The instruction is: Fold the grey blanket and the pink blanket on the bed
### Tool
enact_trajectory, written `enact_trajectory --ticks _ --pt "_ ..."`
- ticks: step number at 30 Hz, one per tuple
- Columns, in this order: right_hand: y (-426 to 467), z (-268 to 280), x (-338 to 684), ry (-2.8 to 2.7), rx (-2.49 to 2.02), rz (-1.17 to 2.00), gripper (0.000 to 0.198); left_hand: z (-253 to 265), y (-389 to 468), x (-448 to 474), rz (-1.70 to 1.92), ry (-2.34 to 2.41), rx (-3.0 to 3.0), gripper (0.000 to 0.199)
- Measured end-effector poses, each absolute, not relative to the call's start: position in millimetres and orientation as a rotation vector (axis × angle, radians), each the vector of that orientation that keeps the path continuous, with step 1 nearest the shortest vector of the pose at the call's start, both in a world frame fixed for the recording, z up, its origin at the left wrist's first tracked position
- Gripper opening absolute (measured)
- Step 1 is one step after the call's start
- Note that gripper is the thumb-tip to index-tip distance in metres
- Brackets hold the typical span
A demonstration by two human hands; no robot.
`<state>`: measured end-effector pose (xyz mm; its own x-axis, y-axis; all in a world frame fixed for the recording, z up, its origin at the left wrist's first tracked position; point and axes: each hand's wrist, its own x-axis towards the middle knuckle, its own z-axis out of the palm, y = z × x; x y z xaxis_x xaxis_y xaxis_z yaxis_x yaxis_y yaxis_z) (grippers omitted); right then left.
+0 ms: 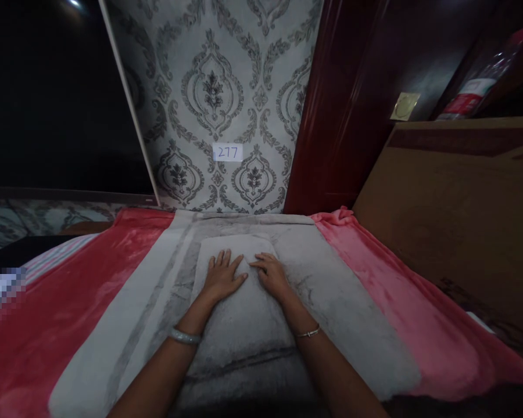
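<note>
A light grey plush cloth (239,322), folded into a rectangle, lies in the middle of a larger grey patterned blanket (348,313). My left hand (221,276) rests flat on the upper left part of the folded cloth, fingers spread. Close by, my right hand (271,274) touches the cloth's upper right part with its fingers stretched toward the left, apart from one another. Neither hand grips anything. Below both wrists, a darker crease crosses the fabric near the front.
Red plush fabric (65,319) spreads under the grey blanket on both sides. A dark television screen (56,98) stands at the left. On the right, a large cardboard box (457,220) carries a plastic bottle (475,90). A paper label (227,152) hangs on the patterned wall.
</note>
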<state>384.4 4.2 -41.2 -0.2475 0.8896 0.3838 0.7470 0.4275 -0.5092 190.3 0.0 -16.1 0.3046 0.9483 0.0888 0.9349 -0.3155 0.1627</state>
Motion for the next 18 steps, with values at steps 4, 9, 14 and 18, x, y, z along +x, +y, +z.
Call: enact_trajectory --ticks 4,9,14,18 --pt "6.0 -40.9 384.7 -2.012 -1.327 0.280 0.046 -15.0 -1.3 189.8 0.265 1.782 2.486 0.064" --pt "22.6 -21.6 378.0 -2.098 -1.545 0.247 0.053 -14.5 -2.7 189.9 0.281 1.780 2.486 0.063" --pt "51.3 -15.4 373.4 -2.190 -1.756 0.285 0.064 -15.9 -1.8 189.0 0.284 1.748 2.492 0.060" --pt "69.2 -22.0 375.0 -2.082 -1.902 0.417 0.066 -18.9 -1.0 187.0 0.321 1.690 2.501 0.055"
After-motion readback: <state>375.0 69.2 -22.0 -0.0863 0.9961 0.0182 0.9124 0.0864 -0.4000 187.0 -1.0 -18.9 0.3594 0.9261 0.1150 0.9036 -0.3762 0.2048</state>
